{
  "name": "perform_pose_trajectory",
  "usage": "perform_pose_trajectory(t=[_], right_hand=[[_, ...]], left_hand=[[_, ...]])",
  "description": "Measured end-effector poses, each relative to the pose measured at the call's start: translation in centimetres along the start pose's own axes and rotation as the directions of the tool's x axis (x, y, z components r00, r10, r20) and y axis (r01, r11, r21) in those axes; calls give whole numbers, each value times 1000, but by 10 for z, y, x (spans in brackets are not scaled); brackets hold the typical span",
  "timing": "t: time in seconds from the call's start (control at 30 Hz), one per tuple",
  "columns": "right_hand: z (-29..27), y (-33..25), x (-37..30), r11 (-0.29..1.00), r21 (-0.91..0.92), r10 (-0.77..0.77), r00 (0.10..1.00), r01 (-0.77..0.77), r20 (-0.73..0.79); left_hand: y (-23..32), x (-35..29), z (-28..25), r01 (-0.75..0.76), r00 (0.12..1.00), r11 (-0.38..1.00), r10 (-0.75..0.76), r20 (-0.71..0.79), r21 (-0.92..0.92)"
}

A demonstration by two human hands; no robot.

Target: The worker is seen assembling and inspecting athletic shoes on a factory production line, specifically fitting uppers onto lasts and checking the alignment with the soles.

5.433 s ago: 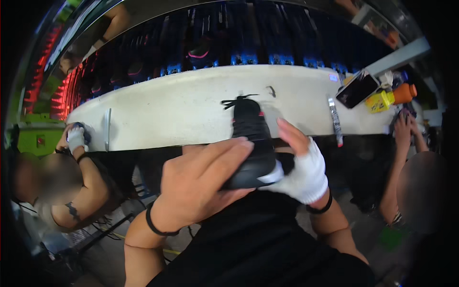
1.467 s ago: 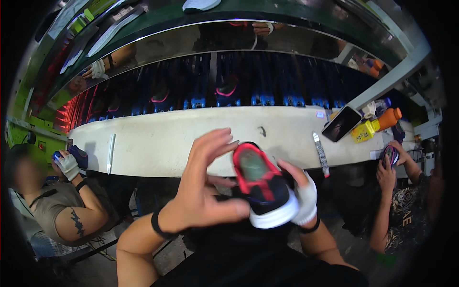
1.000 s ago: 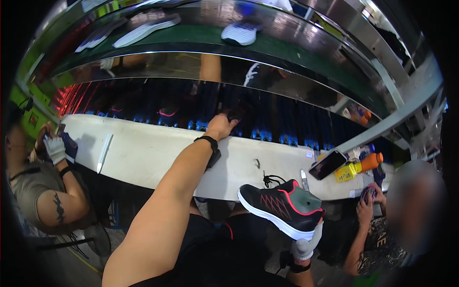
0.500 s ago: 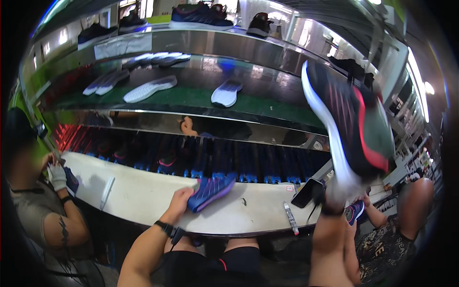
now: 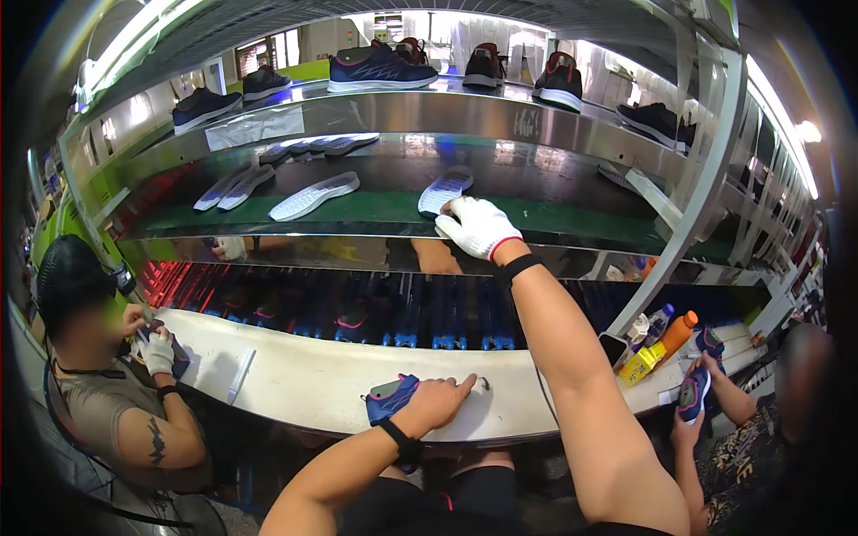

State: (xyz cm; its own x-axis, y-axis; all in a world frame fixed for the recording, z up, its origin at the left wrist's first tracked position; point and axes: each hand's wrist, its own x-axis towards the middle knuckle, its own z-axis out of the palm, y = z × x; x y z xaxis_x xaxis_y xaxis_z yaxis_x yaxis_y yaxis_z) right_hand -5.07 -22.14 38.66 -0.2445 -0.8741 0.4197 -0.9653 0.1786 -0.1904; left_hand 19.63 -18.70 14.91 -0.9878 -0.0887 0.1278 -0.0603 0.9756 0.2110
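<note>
My right hand (image 5: 483, 230), in a white knit glove, reaches up to the middle shelf. Its fingers close on the near end of a white shoe sole (image 5: 449, 186) lying there. Below, my bare left hand (image 5: 434, 404) rests over the white worktable (image 5: 313, 371), on a blue shoe upper (image 5: 386, 398) with pink trim. Part of that upper is hidden under the hand. The left index finger points out toward a small dark mark (image 5: 483, 382) on the tabletop. On the top shelf stands a black and red shoe (image 5: 559, 82) with a white sole.
More white soles (image 5: 315, 196) lie on the middle shelf, and several shoes (image 5: 380, 70) stand above. Dark rollers (image 5: 411, 308) run behind the table. A marker (image 5: 241, 377), a phone (image 5: 613, 348) and bottles (image 5: 677, 332) sit on it. Co-workers (image 5: 134, 393) sit at both sides.
My right hand has let go of the raised black and red shoe, now on the top shelf, and moved left to the sole. My left hand has shifted over the blue upper, index finger out.
</note>
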Motion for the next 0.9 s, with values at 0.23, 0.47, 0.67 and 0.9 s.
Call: perform_pose_trajectory(t=[0.23,0.47,0.67,0.9], right_hand=[[20,20,-62,944,34,-267,821,328,-504],[26,-22,-259,816,134,-214,510,563,-833],[77,-86,-352,205,979,524,844,6,-115],[128,-118,-371,371,928,372,910,33,-181]], left_hand=[[30,-45,-54,-239,869,928,73,-489,-287],[30,-102,-58,-254,773,940,56,-632,-227],[30,-107,-19,-195,748,651,-385,-540,-733],[46,-116,-49,-265,790,722,-217,-573,-639]])
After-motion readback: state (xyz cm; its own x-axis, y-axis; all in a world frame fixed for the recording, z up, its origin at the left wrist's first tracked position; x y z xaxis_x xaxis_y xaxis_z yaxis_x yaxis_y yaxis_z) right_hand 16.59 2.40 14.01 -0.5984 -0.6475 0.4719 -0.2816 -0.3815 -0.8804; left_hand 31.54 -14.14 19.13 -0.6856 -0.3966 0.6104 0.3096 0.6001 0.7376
